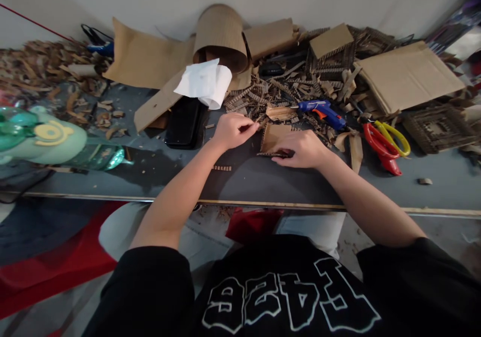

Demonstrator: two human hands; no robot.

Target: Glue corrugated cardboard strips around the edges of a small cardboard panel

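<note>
A small square cardboard piece [274, 134] with corrugated strips along its edges lies on the grey tabletop in front of me. My right hand [303, 149] grips its near right side, thumb and fingers curled around the edge. Just off its left corner, my left hand [233, 130] is closed in a pinch; what sits between those fingertips is too small to make out. A blue glue gun [319, 110] lies behind the piece, its nozzle pointing left by a folded cardboard scrap. One short corrugated strip [222, 168] rests on the table below my left hand.
Red-and-yellow scissors [385, 144] lie at right, near a woven-looking cardboard square [438, 126]. A black phone [183, 123] and white paper [206, 82] are at left. Cardboard scraps, a roll [221, 36] and a flat sheet [409, 76] crowd the back. A green bottle [101, 156] lies far left.
</note>
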